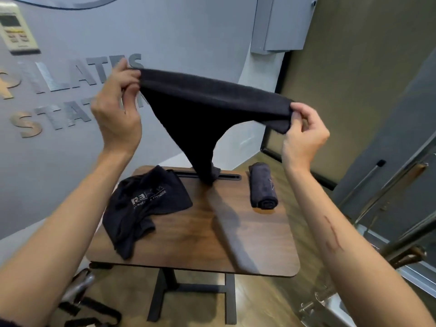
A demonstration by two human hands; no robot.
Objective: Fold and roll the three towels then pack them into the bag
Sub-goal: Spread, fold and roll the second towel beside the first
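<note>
I hold a dark towel stretched in the air above the table. My left hand pinches its upper left corner and my right hand pinches its right corner. The towel hangs down in a point that touches the far side of the wooden table. A rolled dark towel lies at the table's right side. A crumpled dark cloth item with white lettering, towel or bag I cannot tell, lies on the left part of the table.
The small table stands on a black metal leg frame. A grey wall with metal letters is behind and left. Metal equipment and rails stand close on the right. Black straps lie on the floor at lower left.
</note>
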